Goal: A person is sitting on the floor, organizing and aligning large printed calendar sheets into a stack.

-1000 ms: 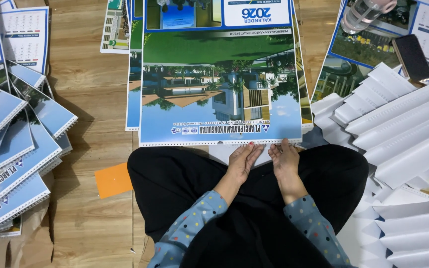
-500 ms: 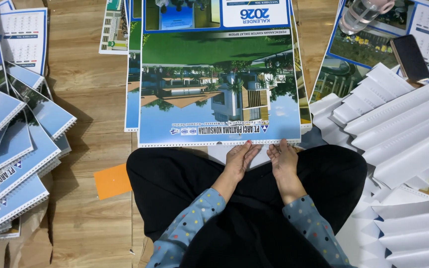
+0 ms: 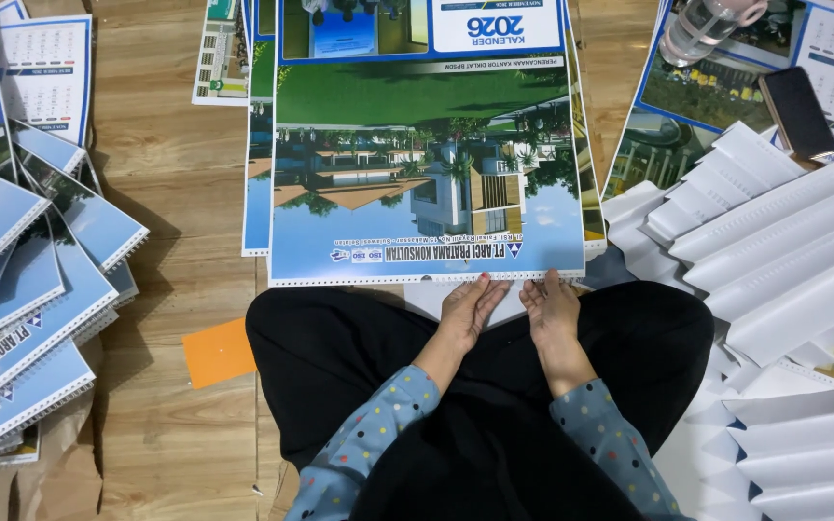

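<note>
A large printed calendar sheet (image 3: 422, 154) with a building photo and a punched near edge lies on a stack on the wooden floor before my crossed legs in black trousers. My left hand (image 3: 467, 309) rests palm down at the sheet's near edge, fingertips touching it. Beside it, my right hand (image 3: 552, 307) lies flat in the same way at that edge. Both hands hold nothing; the fingers are stretched out. A white sheet (image 3: 427, 294) shows under my hands.
Fanned spiral-punched calendar sheets (image 3: 21, 289) lie at the left. White folded paper strips (image 3: 784, 241) pile at the right. A dark phone (image 3: 798, 111) and a clear bottle (image 3: 707, 24) rest on sheets at the upper right. An orange paper (image 3: 219, 352) lies by my left knee.
</note>
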